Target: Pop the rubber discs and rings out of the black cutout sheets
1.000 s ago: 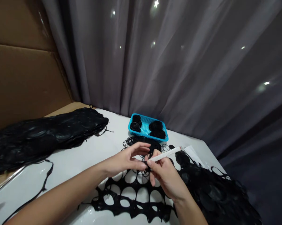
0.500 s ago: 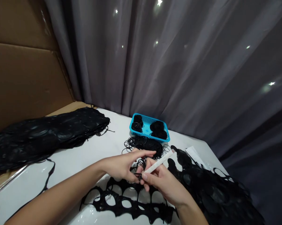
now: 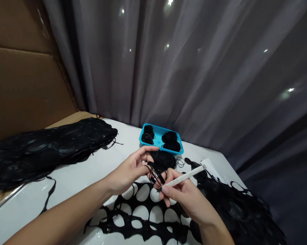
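Note:
My left hand is closed on several thin black rings, which hang in loops from its fingers; its index finger points out to the right. My right hand grips a slim white stick-like tool between thumb and fingers, its far end slanting up to the right. Black strands stretch between the two hands, near the right fingertips. Under the hands lies a black sheet full of round holes, like a net. Just beyond them is a pile of thin black rings, partly covered by my left hand.
A blue basket with bundles of black rings stands at the back of the white table. A thick stack of black sheets lies left, a black heap right, by white paper. Cardboard and a grey curtain stand behind.
My hands have drawn apart: the left has moved up and a little left with the rings, the right slightly right with the white tool. More of the holed sheet shows.

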`<move>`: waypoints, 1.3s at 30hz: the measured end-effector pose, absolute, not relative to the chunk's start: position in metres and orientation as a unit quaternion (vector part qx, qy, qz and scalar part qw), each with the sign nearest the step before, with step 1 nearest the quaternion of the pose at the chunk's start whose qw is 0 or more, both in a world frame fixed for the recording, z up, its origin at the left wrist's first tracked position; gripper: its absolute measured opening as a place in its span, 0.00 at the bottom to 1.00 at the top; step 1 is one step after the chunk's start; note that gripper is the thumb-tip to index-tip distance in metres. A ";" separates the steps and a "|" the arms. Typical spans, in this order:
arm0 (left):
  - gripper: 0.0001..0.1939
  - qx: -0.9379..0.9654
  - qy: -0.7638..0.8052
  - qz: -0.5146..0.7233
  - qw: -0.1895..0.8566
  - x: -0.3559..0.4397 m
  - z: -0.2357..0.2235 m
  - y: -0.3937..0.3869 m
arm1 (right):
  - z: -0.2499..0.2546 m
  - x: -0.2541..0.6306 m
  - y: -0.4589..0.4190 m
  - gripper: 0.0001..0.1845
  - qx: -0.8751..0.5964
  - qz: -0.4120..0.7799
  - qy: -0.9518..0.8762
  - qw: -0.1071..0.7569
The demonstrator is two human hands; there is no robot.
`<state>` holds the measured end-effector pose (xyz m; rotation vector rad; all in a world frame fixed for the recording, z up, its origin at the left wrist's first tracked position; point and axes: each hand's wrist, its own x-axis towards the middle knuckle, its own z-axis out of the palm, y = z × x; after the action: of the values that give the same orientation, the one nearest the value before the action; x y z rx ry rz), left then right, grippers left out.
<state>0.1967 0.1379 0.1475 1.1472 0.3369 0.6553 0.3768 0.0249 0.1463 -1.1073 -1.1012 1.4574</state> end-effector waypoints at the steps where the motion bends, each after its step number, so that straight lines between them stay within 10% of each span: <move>1: 0.26 0.523 0.165 0.293 0.783 0.196 0.149 0.135 | 0.147 0.377 0.024 0.16 -0.448 0.602 -0.455 0.480; 11: 0.35 0.496 0.099 0.120 0.854 0.200 0.130 0.118 | 0.143 0.375 0.022 0.18 -0.402 0.666 -0.434 0.455; 17: 0.04 0.601 0.172 0.181 0.759 0.206 0.134 0.124 | 0.151 0.383 0.022 0.18 -0.407 0.652 -0.415 0.487; 39: 0.13 0.338 0.175 0.152 0.912 0.191 0.165 0.120 | 0.158 0.391 0.030 0.17 -0.410 0.619 -0.295 0.601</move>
<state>0.1909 0.1203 0.1648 0.6970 0.3600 0.3142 0.3906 0.0298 0.1578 -0.9513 -0.6836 1.4350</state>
